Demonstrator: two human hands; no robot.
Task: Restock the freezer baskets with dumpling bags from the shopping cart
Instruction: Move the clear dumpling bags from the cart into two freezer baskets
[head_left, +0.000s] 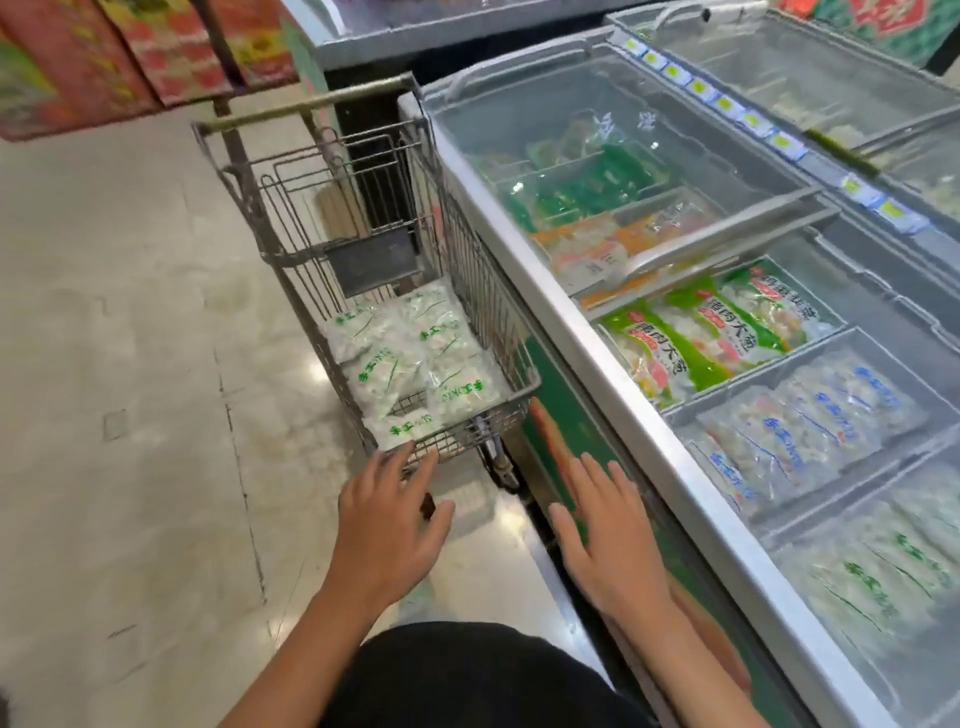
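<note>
A wire shopping cart (291, 218) stands beside the chest freezer (618, 395). Several clear dumpling bags with green print (410, 358) lie in its bottom. My left hand (387, 525) is stretched out with straight fingers, its fingertips at the cart's near rim. My right hand (605, 535) hovers empty with spread fingers between the cart and the freezer's front. The open freezer section holds baskets: green-labelled bags (711, 332), blue-print dumpling bags (795, 426) and green-print dumpling bags (878, 566) in the nearest basket.
A sliding glass lid (623, 135) covers the freezer's far half, over more frozen packs. A second freezer (831, 67) runs behind it with price tags along its edge. Red and green cartons (104, 57) sit on a rack at the upper left. Tiled floor (130, 364) lies left of the cart.
</note>
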